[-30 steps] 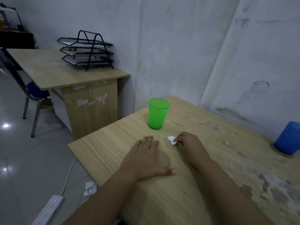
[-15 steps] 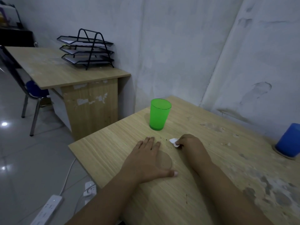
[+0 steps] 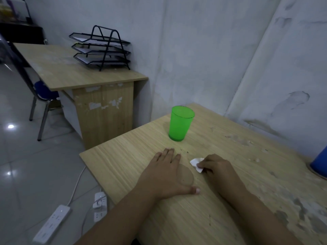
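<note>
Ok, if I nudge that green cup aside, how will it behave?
The green cup looks like thin translucent plastic with no liquid line visible, so probably light. It stands tall on a base narrower than its rim, so a high push would likely tip it. Pushed low, it should slide on the smooth wooden table.

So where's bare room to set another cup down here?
Bare tabletop runs between the green cup and the blue cup. Crowded just before the green cup: left hand on the coaster, right hand pinching the tissue.
</note>
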A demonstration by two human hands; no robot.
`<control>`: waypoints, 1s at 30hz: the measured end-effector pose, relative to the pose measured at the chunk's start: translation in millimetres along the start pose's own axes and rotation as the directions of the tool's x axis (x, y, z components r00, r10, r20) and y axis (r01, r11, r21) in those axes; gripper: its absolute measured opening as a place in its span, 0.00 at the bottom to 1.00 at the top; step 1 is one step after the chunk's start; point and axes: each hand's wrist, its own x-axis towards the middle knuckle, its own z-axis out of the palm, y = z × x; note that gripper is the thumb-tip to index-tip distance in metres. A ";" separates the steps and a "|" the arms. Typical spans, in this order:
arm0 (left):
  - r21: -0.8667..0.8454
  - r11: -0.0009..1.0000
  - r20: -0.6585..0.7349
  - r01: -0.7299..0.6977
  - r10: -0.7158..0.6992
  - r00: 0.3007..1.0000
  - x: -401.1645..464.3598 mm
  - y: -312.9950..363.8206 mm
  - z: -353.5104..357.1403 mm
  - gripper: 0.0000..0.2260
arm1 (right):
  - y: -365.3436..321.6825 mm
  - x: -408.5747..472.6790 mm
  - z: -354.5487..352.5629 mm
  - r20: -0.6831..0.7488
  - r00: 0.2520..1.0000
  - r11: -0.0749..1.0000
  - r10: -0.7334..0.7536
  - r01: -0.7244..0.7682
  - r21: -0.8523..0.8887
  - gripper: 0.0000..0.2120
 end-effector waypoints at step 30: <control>-0.028 1.000 0.027 0.004 -0.004 1.000 -2.0 3.0 -8.9 0.60 | 24.4 47.6 7.9 0.031 0.988 0.977 0.149 -0.142 -0.161 0.11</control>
